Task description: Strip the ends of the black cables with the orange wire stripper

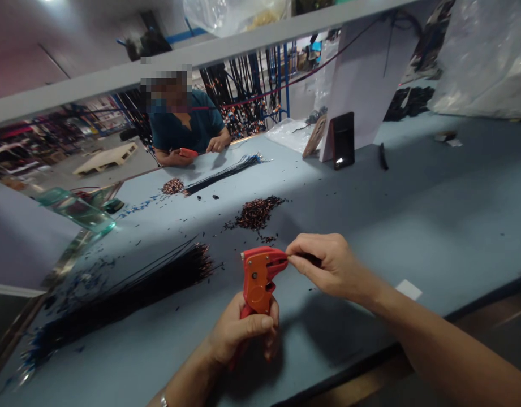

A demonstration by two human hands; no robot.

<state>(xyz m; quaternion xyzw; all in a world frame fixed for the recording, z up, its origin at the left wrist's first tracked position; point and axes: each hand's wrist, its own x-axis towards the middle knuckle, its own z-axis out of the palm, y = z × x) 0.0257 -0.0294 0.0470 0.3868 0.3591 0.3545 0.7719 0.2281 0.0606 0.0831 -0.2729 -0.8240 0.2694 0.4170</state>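
Observation:
My left hand [252, 328] is wrapped round the handles of a red and orange wire stripper [258, 277], held upright above the table with its jaws pointing right. At the jaw tips, my right hand [323, 263] pinches with thumb and index finger. What lies in that pinch is mostly hidden; it may be a thin dark wire. To the left of the tool lies a thick bundle of black wires [145, 294] with bare copper showing at the near right ends. Behind the tool is a heap of cut black and copper bits [258, 213].
Across the table [370, 226] a co-worker [186, 124] holds a red tool beside another black wire bundle [226, 174]. A green-tinted bottle [76, 209] lies at the left edge. A phone [344, 140] leans against a white post. A shelf beam [158, 65] crosses above.

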